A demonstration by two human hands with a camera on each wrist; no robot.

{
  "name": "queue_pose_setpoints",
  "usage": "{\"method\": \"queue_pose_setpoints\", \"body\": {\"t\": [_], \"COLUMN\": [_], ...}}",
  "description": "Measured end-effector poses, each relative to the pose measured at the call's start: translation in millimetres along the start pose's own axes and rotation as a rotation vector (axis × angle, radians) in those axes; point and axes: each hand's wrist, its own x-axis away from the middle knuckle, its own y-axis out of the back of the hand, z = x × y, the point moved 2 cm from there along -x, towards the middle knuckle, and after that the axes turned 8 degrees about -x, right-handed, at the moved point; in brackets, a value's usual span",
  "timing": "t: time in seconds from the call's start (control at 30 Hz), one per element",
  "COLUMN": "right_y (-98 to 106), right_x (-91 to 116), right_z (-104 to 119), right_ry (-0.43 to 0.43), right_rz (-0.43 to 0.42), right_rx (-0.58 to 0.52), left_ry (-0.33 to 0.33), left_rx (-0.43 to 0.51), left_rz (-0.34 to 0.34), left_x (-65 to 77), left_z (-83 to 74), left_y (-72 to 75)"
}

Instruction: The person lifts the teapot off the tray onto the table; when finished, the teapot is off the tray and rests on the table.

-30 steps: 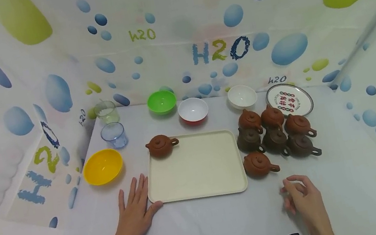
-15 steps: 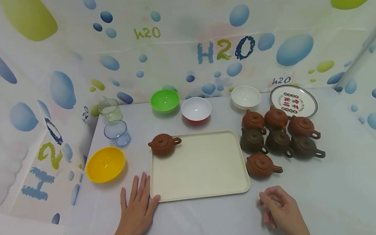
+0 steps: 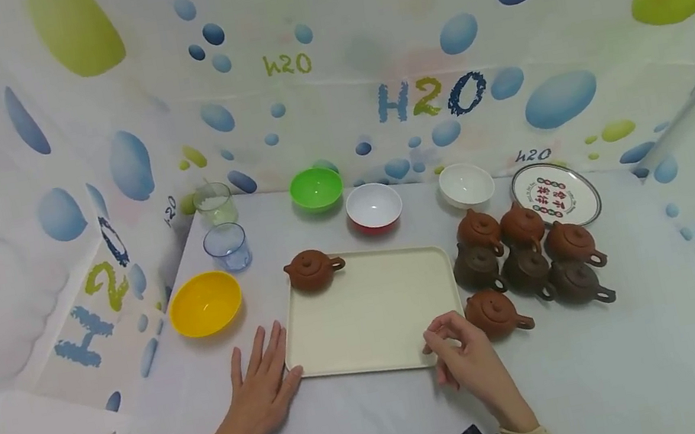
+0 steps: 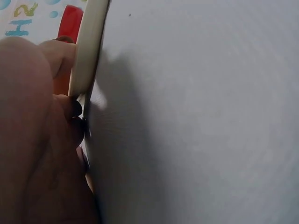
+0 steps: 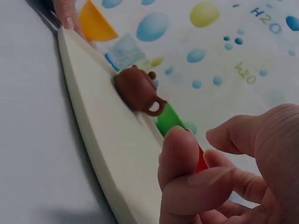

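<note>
A cream tray (image 3: pixel 365 315) lies on the white table. One reddish-brown teapot (image 3: pixel 313 272) stands at its back left corner, handle pointing right. My left hand (image 3: pixel 256 404) rests flat at the tray's left side, thumb at the front left corner, which the left wrist view shows close up. Over the front right corner hovers my right hand (image 3: pixel 469 360), fingers loosely bent and holding nothing. Just right of it is another reddish-brown teapot (image 3: pixel 495 313) beside the tray. Behind that one stand several more teapots, reddish-brown ones at the back and dark brown ones (image 3: pixel 577 281) in front.
On the left are a yellow bowl (image 3: pixel 206 305), a blue glass (image 3: pixel 227 249) and a greenish glass (image 3: pixel 216 204). Along the back stand a green bowl (image 3: pixel 316 190), a red bowl with white inside (image 3: pixel 374 207), a white bowl (image 3: pixel 467 185) and a patterned plate (image 3: pixel 578 198).
My right hand has moved left and forward, from beside the front teapot to over the tray's front right corner. My left hand stays in place; the head view has shifted slightly.
</note>
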Motion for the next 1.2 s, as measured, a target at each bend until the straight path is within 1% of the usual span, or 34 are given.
{"method": "queue_pose_setpoints", "body": {"t": [0.1, 0.2, 0.33, 0.4, 0.47, 0.53, 0.63, 0.77, 0.83, 0.93, 1.07, 1.2], "right_y": [-8.1, -22.0, -49.0, -63.5, -77.1, -88.8, -101.3, -109.3, -111.7, -114.2, -114.7, -115.3], "right_x": [-17.4, -46.8, -93.6, -114.4, -131.6, -143.7, -154.3, -159.9, -160.8, -161.5, -161.5, -160.7], "right_z": [3.3, 9.5, 23.2, 29.6, 34.0, 36.4, 36.3, 35.4, 36.8, 39.1, 40.9, 42.3], "right_ry": [0.023, 0.031, 0.022, 0.008, 0.003, -0.005, -0.009, -0.015, -0.017, -0.029, -0.043, -0.053], "right_rz": [0.028, 0.063, 0.116, 0.145, 0.176, 0.209, 0.259, 0.288, 0.291, 0.298, 0.291, 0.285], "right_rx": [0.033, 0.076, 0.102, 0.106, 0.129, 0.163, 0.191, 0.136, 0.112, 0.101, 0.109, 0.119], "left_ry": [-0.01, -0.014, -0.009, -0.014, -0.03, -0.043, -0.052, -0.053, -0.046, -0.028, -0.016, -0.023], "left_rx": [0.0, 0.0, 0.009, 0.027, 0.048, 0.054, 0.05, 0.037, 0.03, 0.016, 0.011, 0.017], "left_rz": [-0.004, -0.004, 0.013, 0.011, -0.006, -0.023, -0.034, -0.049, -0.057, -0.044, -0.02, -0.032], "left_x": [-1.4, -2.3, -0.7, -0.2, -0.4, -0.7, -1.3, -1.3, -0.7, 0.4, 1.4, 2.2], "left_z": [2.1, 3.5, 2.1, 1.6, 1.9, 3.2, 5.2, 4.5, 3.0, 0.6, -1.6, -1.4], "left_y": [-3.7, -9.1, -10.8, -11.3, -12.5, -14.3, -15.8, -11.1, -6.6, -0.8, 2.0, 2.6]}}
